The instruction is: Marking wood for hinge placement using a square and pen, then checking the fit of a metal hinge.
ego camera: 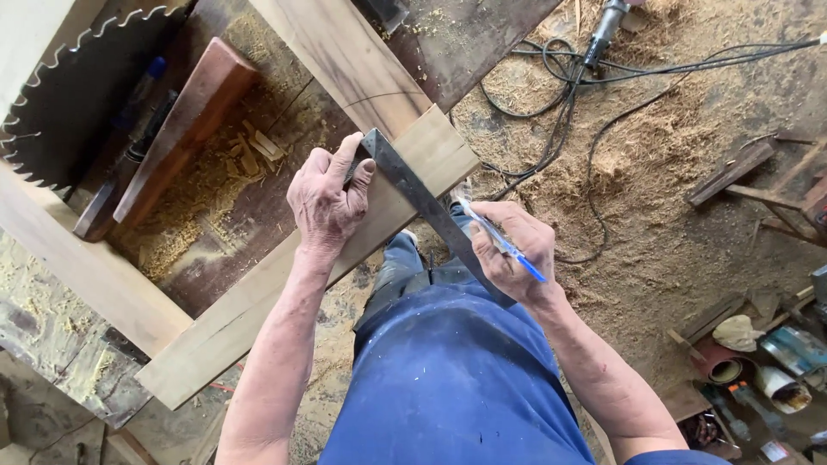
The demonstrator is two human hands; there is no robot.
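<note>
Left hand (327,202) pressing a steel square (422,200) flat on the plank (258,293), fingers closed over its corner. Right hand (512,250) pinching a blue pen (504,245) beside the blade. Probably stiff, thin, slippery metal; best pinned near the corner.

Saw blade (65,95) cut off top-left

A blue garment (448,379), flecked with pale dust, was worn; darker trousers (405,267) were seen below, both forearms left bare.
</note>
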